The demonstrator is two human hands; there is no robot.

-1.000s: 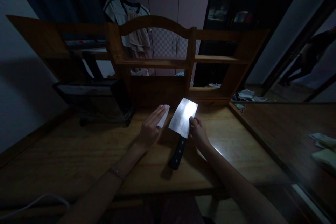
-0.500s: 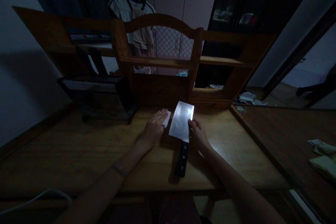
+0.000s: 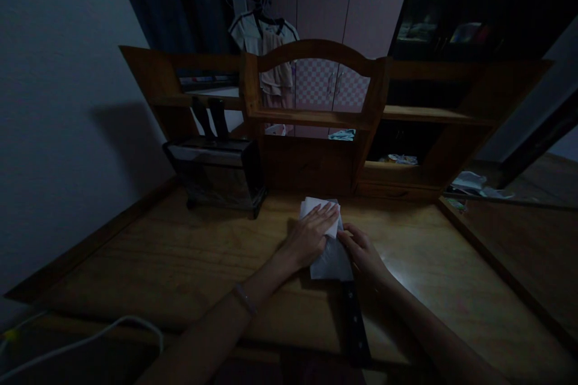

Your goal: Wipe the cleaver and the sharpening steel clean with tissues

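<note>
A cleaver [image 3: 329, 263] with a broad metal blade and a black riveted handle lies over the wooden desk, its handle pointing towards me. My right hand [image 3: 361, 251] pinches the right edge of the blade between thumb and fingers. Over the upper part of the blade, my left hand [image 3: 311, 233] presses a folded white paper tissue [image 3: 311, 204] with its fingers stretched out. The tissue and the hand cover the blade's far end.
Left of the hands stands a dark knife block [image 3: 217, 177] with two black-handled knives in it. A wooden shelf unit [image 3: 311, 114] runs along the desk's back. A white cable [image 3: 130, 320] hangs at the front left edge.
My left hand has moved right with the tissue, from beside the cleaver onto its blade. My right hand still grips the blade's edge. The view has shifted left.
</note>
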